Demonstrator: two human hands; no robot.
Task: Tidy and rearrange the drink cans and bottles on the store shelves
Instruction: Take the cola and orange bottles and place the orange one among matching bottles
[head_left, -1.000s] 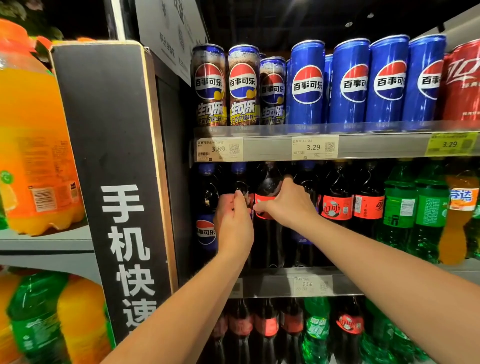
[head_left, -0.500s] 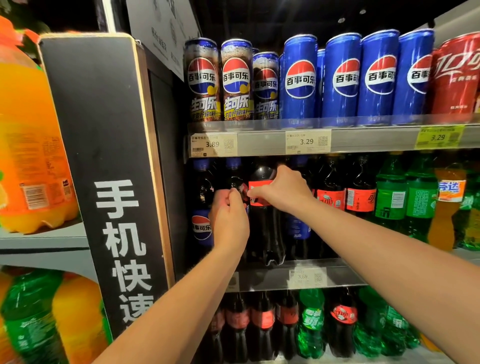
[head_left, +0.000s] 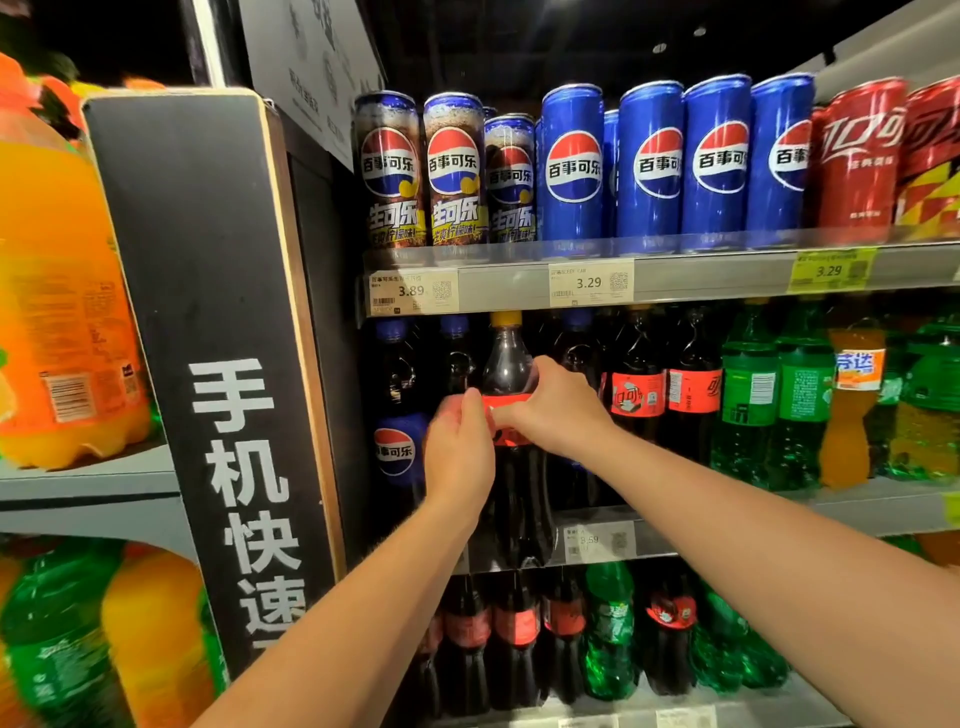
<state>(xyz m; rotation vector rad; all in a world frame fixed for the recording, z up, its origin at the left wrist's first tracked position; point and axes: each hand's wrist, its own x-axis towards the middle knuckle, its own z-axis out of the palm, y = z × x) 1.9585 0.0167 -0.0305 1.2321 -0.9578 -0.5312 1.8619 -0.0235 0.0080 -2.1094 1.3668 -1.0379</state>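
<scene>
Cola bottle (head_left: 514, 499) is at the front edge of the middle shelf (head_left: 779, 506), beside Pepsi bottles (head_left: 395, 452) — your left grip (head_left: 457, 452) and right grip (head_left: 556, 410) curl round its red label (head_left: 511, 402) from either side, probably to turn it face-out.

Black side panel (head_left: 234, 322): white characters 手机快速 running downward, cut off below.
Dark cans (head_left: 389, 171), top shelf, left: 百事可乐, under it 生可乐.
Blue cans (head_left: 571, 166): 百事可乐.
Red cans (head_left: 862, 156): white script, too blurred to read.
Top shelf rail: left white tag (head_left: 413, 291) 3.89; middle white tag (head_left: 589, 283) 3.29; yellow tag (head_left: 831, 270) 3.29.
Middle shelf rail: lower tag (head_left: 597, 540) 3.59, faint.
Blue-label bottle (head_left: 395, 452): 百事可乐.
Orange bottle (head_left: 857, 369): label 芬达.
Red-label bottle (head_left: 511, 364), yellow cap: print covered, unreadable.
</scene>
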